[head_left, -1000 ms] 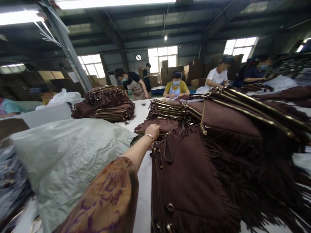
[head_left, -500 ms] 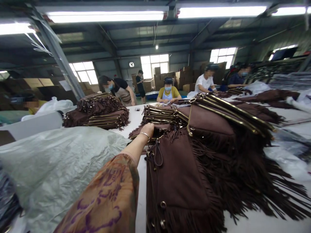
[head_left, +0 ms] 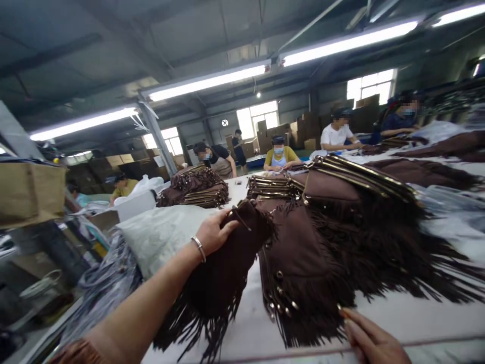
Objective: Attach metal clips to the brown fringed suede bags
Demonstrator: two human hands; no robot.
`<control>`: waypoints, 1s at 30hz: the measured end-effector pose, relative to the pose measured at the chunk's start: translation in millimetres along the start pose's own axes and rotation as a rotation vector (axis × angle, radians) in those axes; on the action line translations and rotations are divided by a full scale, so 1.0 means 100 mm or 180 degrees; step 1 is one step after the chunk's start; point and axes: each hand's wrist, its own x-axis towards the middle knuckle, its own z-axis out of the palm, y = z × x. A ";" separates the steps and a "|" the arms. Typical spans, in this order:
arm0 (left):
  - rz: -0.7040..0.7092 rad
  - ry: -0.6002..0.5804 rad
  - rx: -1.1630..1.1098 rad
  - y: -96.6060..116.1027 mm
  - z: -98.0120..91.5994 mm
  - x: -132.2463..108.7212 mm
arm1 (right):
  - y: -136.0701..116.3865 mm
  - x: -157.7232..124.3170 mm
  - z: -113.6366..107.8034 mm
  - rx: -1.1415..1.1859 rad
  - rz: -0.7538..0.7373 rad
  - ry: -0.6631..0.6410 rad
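Note:
My left hand (head_left: 214, 233) is closed on the top edge of a brown fringed suede bag (head_left: 223, 273) and holds it lifted above the white table (head_left: 397, 308), its fringe hanging down. A silver bracelet sits on that wrist. My right hand (head_left: 369, 338) shows at the bottom right, fingers stretched out and empty, touching the fringe of another flat brown fringed bag (head_left: 303, 263). Behind it rises a tall pile of the same bags (head_left: 359, 187) with gold zip edges.
More bag stacks (head_left: 199, 187) (head_left: 271, 186) stand farther back. A grey plastic sack (head_left: 161, 232) lies to the left, a cardboard box (head_left: 32, 192) at far left. Several masked people work along the table's far side.
My left hand gripped a bag from the far low stack and pulled it up and toward me. My right hand has come into view. The camera swung left and tilted.

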 end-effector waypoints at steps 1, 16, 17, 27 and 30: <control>-0.0052 -0.0384 -0.0054 0.05 0.09 -0.25 | -0.02 -0.03 -0.02 -0.0013 -0.0009 -0.0020; 0.0339 -0.0721 0.0158 0.87 0.86 -1.22 | -0.88 -0.72 0.38 -0.1233 -0.1478 -0.0402; 0.0401 -0.0668 0.0147 0.91 0.91 -1.24 | -0.91 -0.71 0.41 -0.1306 -0.1554 -0.0380; 0.0502 -0.0235 -0.0386 1.13 0.99 -1.45 | -0.99 -0.56 0.76 -0.1837 -0.1969 -0.0228; 0.0589 -0.0177 -0.0449 1.16 1.03 -1.49 | -0.99 -0.60 0.84 -0.1839 -0.1974 -0.0236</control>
